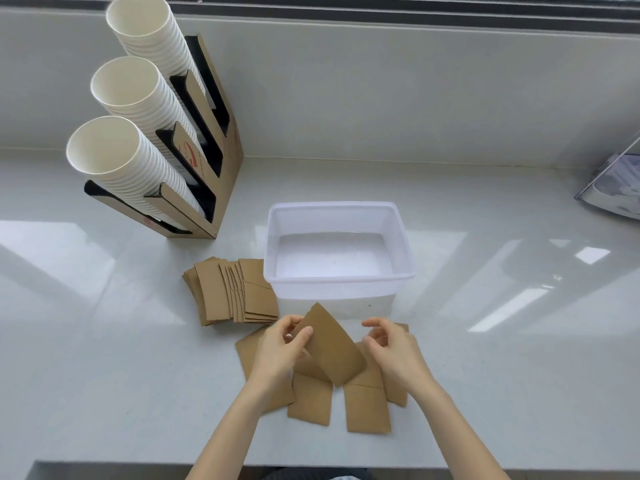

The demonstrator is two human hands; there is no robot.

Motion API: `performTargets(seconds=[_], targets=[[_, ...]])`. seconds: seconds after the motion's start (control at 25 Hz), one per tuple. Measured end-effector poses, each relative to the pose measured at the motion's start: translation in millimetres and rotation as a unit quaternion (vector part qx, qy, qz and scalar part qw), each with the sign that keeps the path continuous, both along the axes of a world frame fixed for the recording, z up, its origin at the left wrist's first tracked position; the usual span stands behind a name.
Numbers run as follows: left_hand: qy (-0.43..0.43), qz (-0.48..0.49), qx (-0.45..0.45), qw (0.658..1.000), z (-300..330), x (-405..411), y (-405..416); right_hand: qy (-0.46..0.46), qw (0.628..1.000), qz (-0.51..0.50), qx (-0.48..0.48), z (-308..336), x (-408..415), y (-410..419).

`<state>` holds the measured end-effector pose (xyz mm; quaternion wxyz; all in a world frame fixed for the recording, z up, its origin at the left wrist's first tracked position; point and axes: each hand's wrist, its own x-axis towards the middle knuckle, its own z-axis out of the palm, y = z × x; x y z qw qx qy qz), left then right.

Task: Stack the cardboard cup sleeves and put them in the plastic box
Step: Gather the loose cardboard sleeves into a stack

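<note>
My plastic box [338, 271] sits on the desk [485, 341] with nothing in it. My left hand [277, 351] pinches one cardboard sleeve [332, 348] in its grip, tilted above the loose sleeves [367, 407] scattered below. My right hand [393, 348] hovers beside it, fingers curled and apart, empty. A fanned sleeve stack [232, 292] lies touching the box's left side. The cardboard holder [221, 188] carries three rows of white cups [131, 164].

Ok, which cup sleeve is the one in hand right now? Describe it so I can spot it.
Start at the clear plastic box mid-counter and come toward the person. Just in front of it, the left hand holds one sleeve by its left edge. Unlike the loose sleeves lying flat beneath, it is raised and tilted.
</note>
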<state>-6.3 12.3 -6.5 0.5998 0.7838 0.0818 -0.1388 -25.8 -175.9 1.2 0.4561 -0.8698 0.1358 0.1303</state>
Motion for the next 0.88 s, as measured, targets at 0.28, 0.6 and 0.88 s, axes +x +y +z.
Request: performTargets(seconds=[0.28,0.6,0.88], targets=[[-0.017,0.073,-0.001,0.997,1,-1,21,0.089,0.984,0.045,-0.15,-14,-8,8],[-0.022,0.091,-0.004,0.996,2,-1,22,0.027,0.998,0.002,-0.05,-16,-9,6],[-0.003,0.042,-0.001,0.999,0,0,18,-0.035,0.989,-0.069,0.125,11,2,-5]])
